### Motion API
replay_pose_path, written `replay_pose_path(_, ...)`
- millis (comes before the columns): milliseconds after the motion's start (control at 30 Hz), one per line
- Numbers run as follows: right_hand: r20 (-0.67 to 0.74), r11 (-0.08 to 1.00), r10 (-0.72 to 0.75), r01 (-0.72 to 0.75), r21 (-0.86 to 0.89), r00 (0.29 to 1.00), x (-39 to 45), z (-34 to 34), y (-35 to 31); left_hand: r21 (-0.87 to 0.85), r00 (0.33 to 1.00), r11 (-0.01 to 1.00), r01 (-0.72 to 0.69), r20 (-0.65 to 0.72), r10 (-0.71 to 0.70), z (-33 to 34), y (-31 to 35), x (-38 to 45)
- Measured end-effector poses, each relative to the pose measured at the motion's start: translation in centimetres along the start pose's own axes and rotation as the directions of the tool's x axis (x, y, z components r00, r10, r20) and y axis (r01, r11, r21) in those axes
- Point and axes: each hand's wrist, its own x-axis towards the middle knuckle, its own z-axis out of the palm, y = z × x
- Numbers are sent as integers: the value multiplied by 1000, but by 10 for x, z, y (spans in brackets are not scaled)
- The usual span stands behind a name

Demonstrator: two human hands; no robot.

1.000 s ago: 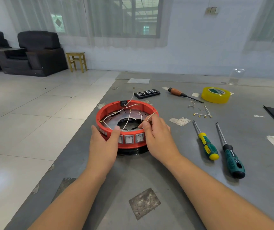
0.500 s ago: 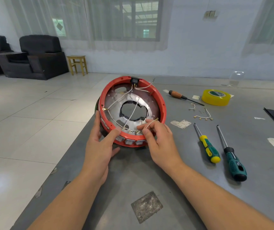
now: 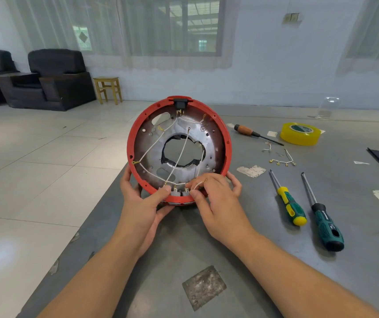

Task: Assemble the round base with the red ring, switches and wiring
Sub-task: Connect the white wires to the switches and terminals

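The round base (image 3: 211, 143) with its red ring (image 3: 131, 143) is tipped up on edge, its open metal inside facing me. White wires (image 3: 154, 145) cross the inside from a black socket (image 3: 180, 103) at the top down to grey switches (image 3: 175, 192) at the bottom rim. My left hand (image 3: 142, 203) grips the lower left rim, thumb inside by the switches. My right hand (image 3: 216, 200) pinches a loose white wire end (image 3: 199, 184) with a brass terminal near the rightmost switch, its other fingers behind the rim.
On the grey table (image 3: 275, 260) to the right lie a yellow-green screwdriver (image 3: 289, 203), a dark green screwdriver (image 3: 324, 223), a wooden-handled screwdriver (image 3: 252, 133), a yellow tape roll (image 3: 301, 133) and spare wired terminals (image 3: 282, 160). The table's left edge drops to the tiled floor.
The base went from lying flat on the table to tilted up nearly on edge. Both hands shifted to its lower rim, the right still holding the wire end.
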Motion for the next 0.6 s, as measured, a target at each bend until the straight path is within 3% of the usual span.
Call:
replay_pose_path(167,-36,997,66,-68,-36,997,3,-1,-2,13,997,1000,-16,79,15,-2,1,-1)
replay_pose_path(367,-225,996,85,-90,-12,971,23,-17,-5,71,991,996,-45,126,36,1,0,-5)
replay_pose_path(500,-148,997,45,-35,70,988,34,-27,-14,107,992,992,-61,120,48,3,-1,-7)
replay_pose_path(600,11,994,91,-91,64,996,39,-25,-19,132,992,989,-70,115,55,3,-2,-8)
